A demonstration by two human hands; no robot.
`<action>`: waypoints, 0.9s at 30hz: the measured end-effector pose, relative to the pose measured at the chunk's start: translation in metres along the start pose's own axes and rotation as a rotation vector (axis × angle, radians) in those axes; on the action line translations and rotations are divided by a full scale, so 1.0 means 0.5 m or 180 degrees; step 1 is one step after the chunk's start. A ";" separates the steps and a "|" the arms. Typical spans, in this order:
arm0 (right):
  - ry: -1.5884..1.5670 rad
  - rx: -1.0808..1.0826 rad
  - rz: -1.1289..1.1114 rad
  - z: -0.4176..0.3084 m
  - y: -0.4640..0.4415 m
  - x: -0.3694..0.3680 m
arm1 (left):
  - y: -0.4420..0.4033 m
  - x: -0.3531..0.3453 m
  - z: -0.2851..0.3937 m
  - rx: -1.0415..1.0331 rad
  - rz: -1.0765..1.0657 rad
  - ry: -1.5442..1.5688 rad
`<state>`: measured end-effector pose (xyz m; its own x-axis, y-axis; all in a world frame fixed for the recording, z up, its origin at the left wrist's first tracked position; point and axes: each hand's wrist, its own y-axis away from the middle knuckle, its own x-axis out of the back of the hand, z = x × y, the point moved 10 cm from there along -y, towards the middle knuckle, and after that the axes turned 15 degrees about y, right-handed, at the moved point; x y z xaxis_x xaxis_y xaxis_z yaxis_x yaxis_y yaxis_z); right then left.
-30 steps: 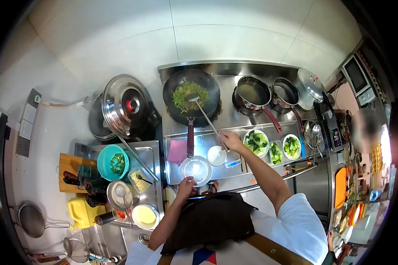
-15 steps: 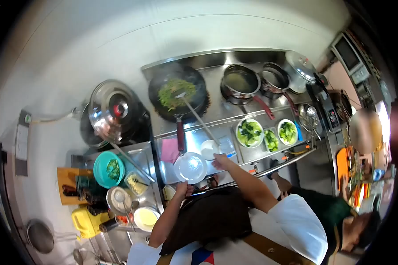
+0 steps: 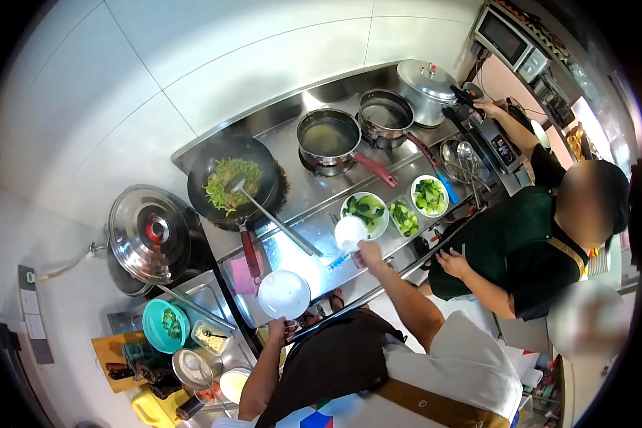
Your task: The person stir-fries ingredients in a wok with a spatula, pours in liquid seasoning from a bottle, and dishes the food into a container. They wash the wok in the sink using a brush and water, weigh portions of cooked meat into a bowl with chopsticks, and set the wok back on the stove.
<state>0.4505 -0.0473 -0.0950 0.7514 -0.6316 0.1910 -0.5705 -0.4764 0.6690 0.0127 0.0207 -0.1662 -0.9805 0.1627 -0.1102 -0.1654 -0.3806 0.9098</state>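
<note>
My left hand (image 3: 279, 329) grips the near rim of a white plate (image 3: 284, 294) above the steel counter's front edge. In my right hand (image 3: 368, 254) is a small white bowl (image 3: 350, 233), held just in front of a bowl of leafy greens (image 3: 365, 212). Beyond the plate, a wok (image 3: 267, 187) on the stove holds green strips of food. A long-handled spatula (image 3: 281, 226) rests in it, its handle reaching over the counter. The wok's red handle (image 3: 250, 251) points toward the plate, beside a folded pink cloth (image 3: 242, 277).
Two red-handled saucepans (image 3: 329, 135) and a lidded pressure cooker (image 3: 426, 82) line the stove. A co-worker (image 3: 506, 235) stands close on the right, one hand at the cooker's handle. At left are a large lidded pot (image 3: 150, 232), a turquoise bowl (image 3: 165, 326) and a yellow jug (image 3: 157, 408).
My view has swung round. The small bowl in my right hand has moved right, away from the plate, toward the greens. The co-worker has come closer and reached to the pressure cooker.
</note>
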 end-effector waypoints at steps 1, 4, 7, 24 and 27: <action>0.0243 -0.0003 0.0463 -0.017 -0.028 0.061 | -0.002 -0.002 0.003 -0.0043 0.0018 -0.0059; 0.0368 0.0121 0.1099 -0.058 -0.125 0.210 | -0.001 -0.006 0.006 -0.0066 0.0055 -0.0080; -0.0485 0.0008 0.1282 -0.101 -0.198 0.288 | -0.033 0.001 -0.012 0.0029 -0.0027 0.0053; -0.0984 -0.0385 0.0833 -0.048 -0.403 0.303 | -0.008 -0.024 0.010 -0.0106 0.0330 0.0078; -0.0665 -0.0313 0.0679 -0.025 -0.305 0.220 | -0.006 -0.021 0.034 -0.0278 0.0361 0.0214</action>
<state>0.6244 -0.0365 -0.1670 0.5278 -0.8279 0.1897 -0.6656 -0.2644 0.6979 0.0255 0.0355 -0.1609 -0.9978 0.0540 -0.0380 -0.0590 -0.4712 0.8801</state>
